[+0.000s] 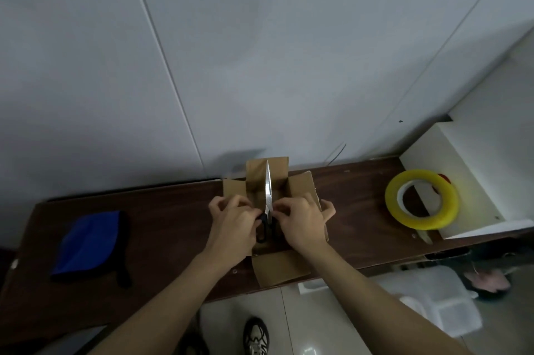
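An open cardboard box [300, 184] stands on a dark wooden table [173, 224], its flaps spread outward. A pair of scissors [268, 190] with black handles points its closed blades away from me over the box opening. My left hand [231, 221] and my right hand [303, 218] meet over the box, and the fingertips of both pinch the scissors near the top of the handles. Part of the handles is hidden between my hands.
A blue cloth with black trim [86, 244] lies at the table's left. A yellow roll of tape [422, 203] leans against a white box [462, 181] at the right. A grey wall stands behind. Below the front edge are a tiled floor, a shoe [255, 337] and white plastic bags [439, 297].
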`<control>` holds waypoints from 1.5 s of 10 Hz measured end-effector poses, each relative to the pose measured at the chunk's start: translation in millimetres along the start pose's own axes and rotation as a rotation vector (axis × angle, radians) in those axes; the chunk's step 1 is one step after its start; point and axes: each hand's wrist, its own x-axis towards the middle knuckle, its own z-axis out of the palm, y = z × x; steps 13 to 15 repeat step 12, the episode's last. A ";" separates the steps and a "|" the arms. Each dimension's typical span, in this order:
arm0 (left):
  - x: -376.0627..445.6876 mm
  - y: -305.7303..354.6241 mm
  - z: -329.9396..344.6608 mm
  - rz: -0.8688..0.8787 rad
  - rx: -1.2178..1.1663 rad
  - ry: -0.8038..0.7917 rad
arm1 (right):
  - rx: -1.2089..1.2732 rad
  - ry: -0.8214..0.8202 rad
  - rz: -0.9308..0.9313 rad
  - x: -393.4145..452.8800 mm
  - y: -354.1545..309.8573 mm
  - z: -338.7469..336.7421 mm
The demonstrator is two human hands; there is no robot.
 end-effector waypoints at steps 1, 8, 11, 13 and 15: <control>-1.1 0.1 0.9 0.025 0.060 -0.022 | -0.071 0.044 -0.071 -2.1 -1.6 3.9; -0.3 -3.1 4.4 0.135 0.212 -0.159 | -0.278 -0.096 -0.123 -11.1 -10.6 4.4; 2.7 -11.2 -10.8 0.219 0.118 0.073 | -0.287 -0.072 -0.147 -2.7 -19.4 -6.9; 13.1 -11.7 -45.2 0.131 0.093 0.272 | -0.228 0.217 -0.205 11.0 -32.1 -19.7; 13.1 -11.7 -45.2 0.131 0.093 0.272 | -0.228 0.217 -0.205 11.0 -32.1 -19.7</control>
